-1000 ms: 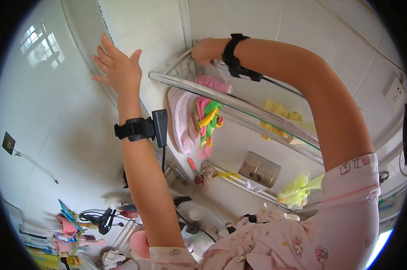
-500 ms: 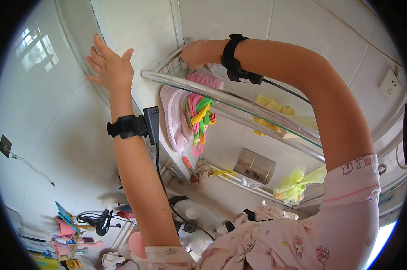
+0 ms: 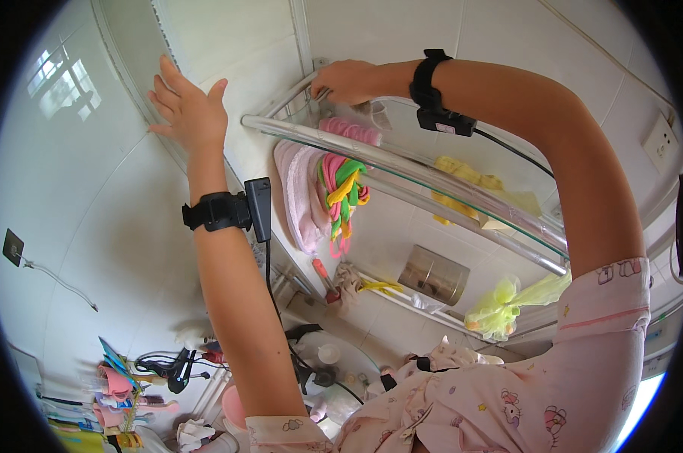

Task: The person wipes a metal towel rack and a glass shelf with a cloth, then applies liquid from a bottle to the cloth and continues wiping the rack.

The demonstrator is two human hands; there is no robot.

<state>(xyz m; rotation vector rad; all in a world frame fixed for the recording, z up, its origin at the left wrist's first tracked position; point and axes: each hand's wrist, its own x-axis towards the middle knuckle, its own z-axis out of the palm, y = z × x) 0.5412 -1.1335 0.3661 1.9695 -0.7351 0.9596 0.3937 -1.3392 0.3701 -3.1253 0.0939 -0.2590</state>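
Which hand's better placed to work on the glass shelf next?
Likely the right hand: it's at the back corner of the clear glass shelf with silver-coloured rails. The left hand is spread open, apart from it.

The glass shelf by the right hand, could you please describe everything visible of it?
The glass shelf is a clear pane with a greenish edge and a shiny, metal-looking front rail, set along the tiled wall and slanting down rightward in view. The right hand curls at its left end, the exact grip unclear.
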